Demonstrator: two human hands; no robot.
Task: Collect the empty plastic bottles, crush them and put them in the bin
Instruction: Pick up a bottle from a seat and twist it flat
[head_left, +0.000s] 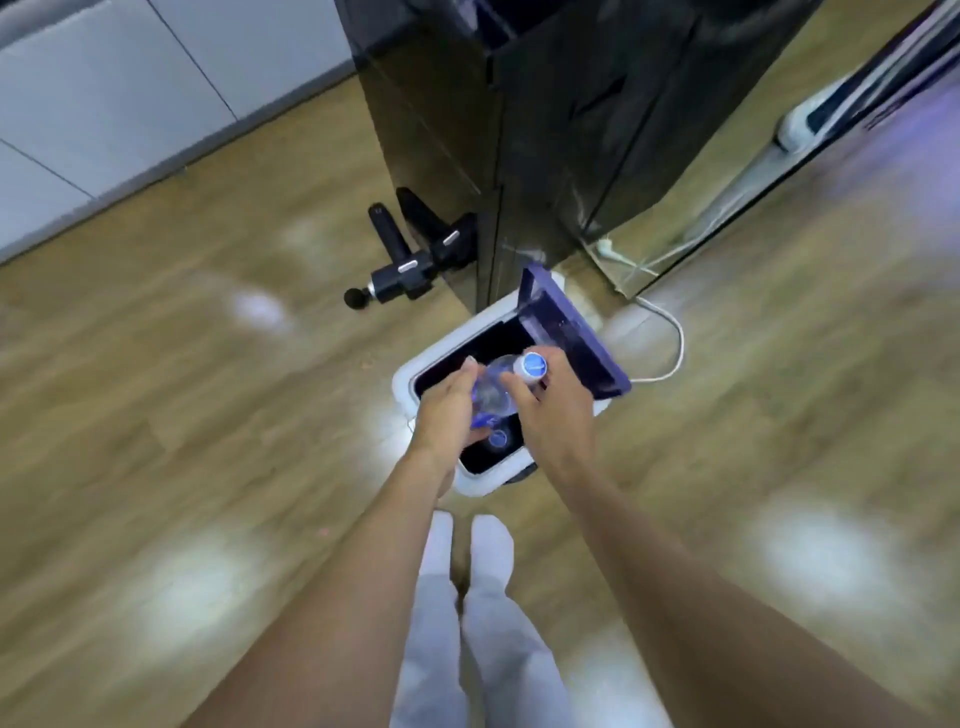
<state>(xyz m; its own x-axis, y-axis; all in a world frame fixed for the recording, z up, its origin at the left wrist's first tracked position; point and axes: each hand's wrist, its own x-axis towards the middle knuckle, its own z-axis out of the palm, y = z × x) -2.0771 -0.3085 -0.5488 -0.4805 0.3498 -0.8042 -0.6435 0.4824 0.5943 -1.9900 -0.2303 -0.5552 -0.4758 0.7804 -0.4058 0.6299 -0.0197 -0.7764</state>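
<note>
Standing right over the bin (415, 375), the person has both bare arms stretched down and a clear plastic bottle (492, 391) caught between the two hands, directly above the dark opening. The left hand (445, 413) wraps the bottle's lower body, fingers curled along its side. The right hand (551, 413) grips up at the neck, fingertips closed just below the blue cap (534, 365), which tips up toward the camera. The bottle is tilted and held in the air, not down in the bin. Deep inside, a second blue cap (497, 439) shows between the wrists.

The bin is white-rimmed and sits on a wooden plank floor (208, 374) with pale patches of glare. Its dark lid (567, 340) stands flipped up on the far right side. Just behind it rises a tall glossy black cabinet (519, 130). A black massage gun (400, 273) lies on the floor against the cabinet's left foot. A white cable (671, 343) loops across the boards to the right of the lid. White cupboard fronts (104, 93) line the far left. Pale trouser legs (483, 623) show below, close to the bin.
</note>
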